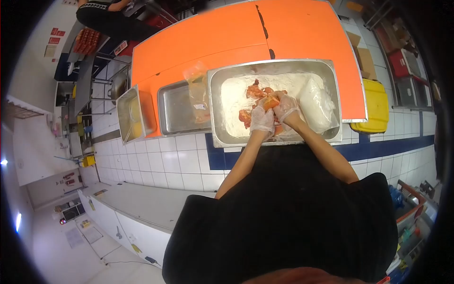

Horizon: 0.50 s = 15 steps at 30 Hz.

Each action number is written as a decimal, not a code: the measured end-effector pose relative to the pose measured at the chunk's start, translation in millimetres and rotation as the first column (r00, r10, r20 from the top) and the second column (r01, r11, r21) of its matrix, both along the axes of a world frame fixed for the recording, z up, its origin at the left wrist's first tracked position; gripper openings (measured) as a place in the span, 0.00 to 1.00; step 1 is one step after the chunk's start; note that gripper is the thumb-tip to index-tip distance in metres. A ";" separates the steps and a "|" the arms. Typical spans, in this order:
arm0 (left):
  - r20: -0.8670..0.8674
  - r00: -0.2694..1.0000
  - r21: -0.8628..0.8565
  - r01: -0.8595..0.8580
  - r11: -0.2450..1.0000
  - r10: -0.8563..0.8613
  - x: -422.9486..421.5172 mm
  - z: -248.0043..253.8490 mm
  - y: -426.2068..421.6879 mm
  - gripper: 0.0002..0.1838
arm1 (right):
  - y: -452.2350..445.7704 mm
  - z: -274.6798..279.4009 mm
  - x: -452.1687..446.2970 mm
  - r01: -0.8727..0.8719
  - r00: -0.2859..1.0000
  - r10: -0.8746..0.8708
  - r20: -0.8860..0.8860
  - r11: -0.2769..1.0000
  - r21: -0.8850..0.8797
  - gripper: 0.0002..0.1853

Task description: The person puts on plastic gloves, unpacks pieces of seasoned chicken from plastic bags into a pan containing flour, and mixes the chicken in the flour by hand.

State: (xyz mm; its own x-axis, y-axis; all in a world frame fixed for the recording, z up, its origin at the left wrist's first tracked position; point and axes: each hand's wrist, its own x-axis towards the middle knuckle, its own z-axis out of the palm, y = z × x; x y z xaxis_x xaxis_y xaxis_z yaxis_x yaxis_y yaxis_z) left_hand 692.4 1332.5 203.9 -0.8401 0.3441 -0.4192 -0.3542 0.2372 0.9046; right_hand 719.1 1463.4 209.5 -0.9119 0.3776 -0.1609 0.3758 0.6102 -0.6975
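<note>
Both my hands wear clear plastic gloves and are inside a deep metal tray (213,102) of white flour (232,90). My left hand (261,117) and my right hand (285,106) are closed around one orange-red piece of meat (271,102) between them. More reddish meat pieces lie on the flour, some beyond my hands (255,90) and some left of them (244,116). A clear bag of white powder (316,105) rests in the tray's right side, beside my right hand.
An orange table (208,35) bears the tray. Left of it are a plastic bag (197,94), a shallow metal tray (177,111) and a deep container with yellowish liquid (136,124). A yellow bin (376,106) stands right. Another person (101,19) is at the upper left.
</note>
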 end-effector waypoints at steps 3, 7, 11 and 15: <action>-0.175 0.985 -0.017 -0.008 1.000 0.005 -1.1 -14.6 -0.9 0.23 | -7.7 -10.6 -0.6 0.067 0.996 -0.070 -0.063 0.997 -0.049 0.18; -0.403 0.915 -0.033 -0.035 0.999 0.019 8.4 -11.7 -2.0 0.21 | -9.1 -11.5 0.1 0.058 0.992 -0.062 -0.107 0.998 -0.037 0.17; -0.504 0.842 -0.418 -0.044 0.907 -0.191 8.8 9.4 -9.5 0.26 | -8.5 -4.7 -1.1 -0.017 0.964 0.020 -0.267 1.000 0.011 0.14; -0.552 0.820 -0.372 -0.076 0.925 -0.155 6.4 -19.3 -11.6 0.26 | -4.2 -10.6 -8.2 -0.034 0.980 0.037 -0.195 0.999 0.023 0.18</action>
